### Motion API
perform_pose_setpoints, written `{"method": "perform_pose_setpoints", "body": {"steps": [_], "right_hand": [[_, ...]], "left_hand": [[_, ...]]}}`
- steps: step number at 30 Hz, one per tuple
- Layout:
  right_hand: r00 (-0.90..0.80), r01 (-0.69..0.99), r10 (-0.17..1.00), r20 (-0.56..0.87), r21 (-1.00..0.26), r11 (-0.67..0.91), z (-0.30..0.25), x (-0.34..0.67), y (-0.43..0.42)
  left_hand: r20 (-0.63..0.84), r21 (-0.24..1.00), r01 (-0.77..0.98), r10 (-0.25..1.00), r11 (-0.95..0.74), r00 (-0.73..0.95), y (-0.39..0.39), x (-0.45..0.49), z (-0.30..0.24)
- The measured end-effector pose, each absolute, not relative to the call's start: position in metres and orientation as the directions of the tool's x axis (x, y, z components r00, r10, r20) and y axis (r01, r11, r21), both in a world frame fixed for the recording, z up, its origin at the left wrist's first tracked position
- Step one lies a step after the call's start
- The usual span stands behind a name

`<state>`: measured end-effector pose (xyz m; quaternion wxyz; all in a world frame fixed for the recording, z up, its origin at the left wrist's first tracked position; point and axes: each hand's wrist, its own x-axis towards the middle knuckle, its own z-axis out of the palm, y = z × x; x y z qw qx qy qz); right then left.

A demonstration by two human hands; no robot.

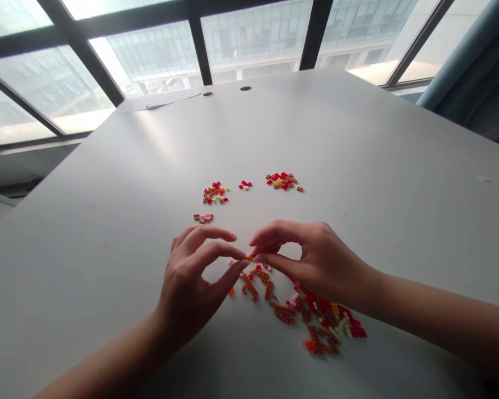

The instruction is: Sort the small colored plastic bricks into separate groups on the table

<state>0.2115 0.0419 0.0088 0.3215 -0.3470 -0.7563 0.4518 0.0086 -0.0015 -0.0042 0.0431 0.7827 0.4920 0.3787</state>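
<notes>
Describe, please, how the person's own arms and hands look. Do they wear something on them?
The left hand and the right hand are bare: no gloves, rings, bracelets or watch show. The left forearm and the right forearm are bare too, with no sleeve in view and no cables or markings. The fingers are slim, and no nail polish is visible.

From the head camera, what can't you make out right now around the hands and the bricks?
Head view:
The brick between the left hand and right hand: the fingertips hide most of it, so its shape is unclear.
The near pile: its upper part is hidden under the right hand.
The far clusters: too small to count pieces.
The paper: too washed out to show any marks.
</notes>
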Motion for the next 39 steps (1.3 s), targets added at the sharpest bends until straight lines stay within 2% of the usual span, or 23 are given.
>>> {"method": "perform_pose_setpoints", "body": {"steps": [10,18,25,34,39], "right_hand": [[-0.573,0.215,0.752,0.324,-0.826,0.521,0.0071,0.2124,0.0398],[-0.56,0.247,0.778,0.286,-0.839,0.486,0.0078,0.2116,0.0388],[-0.542,0.265,0.743,0.391,-0.76,0.593,0.0068,0.2105,0.0365],[-0.528,0.298,0.756,0.388,-0.749,0.592,0.003,0.2105,0.0335],[-0.541,0.3,0.748,0.384,-0.743,0.598,0.0005,0.2088,0.0326]], "left_hand": [[0.53,0.535,0.653,0.815,-0.536,0.234,-0.001,0.0105,-0.0028],[0.487,0.614,0.603,0.845,-0.51,0.22,-0.001,0.011,-0.0023],[0.484,0.61,0.608,0.847,-0.508,0.222,-0.0017,0.0114,-0.003],[0.477,0.603,0.61,0.846,-0.513,0.24,-0.0003,0.0103,-0.0054],[0.505,0.551,0.642,0.825,-0.533,0.252,-0.0002,0.0115,-0.0028]]}}
